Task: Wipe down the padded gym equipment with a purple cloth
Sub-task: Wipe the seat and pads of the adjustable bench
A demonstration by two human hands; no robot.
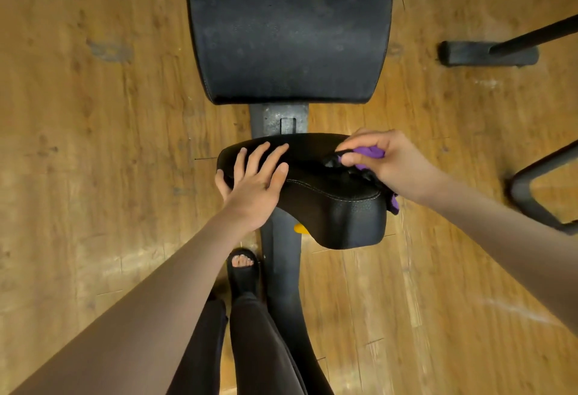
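The left hand (256, 186) lies flat with straight fingers on the small seat pad's (325, 200) left end, steadying it. The right hand (380, 163) pinches the bunched purple cloth (369, 153) at the pad's right far corner. The pad's long axis runs left-right, so bare leather lies between both hands; the big back pad (289, 28) beyond looks dusty.
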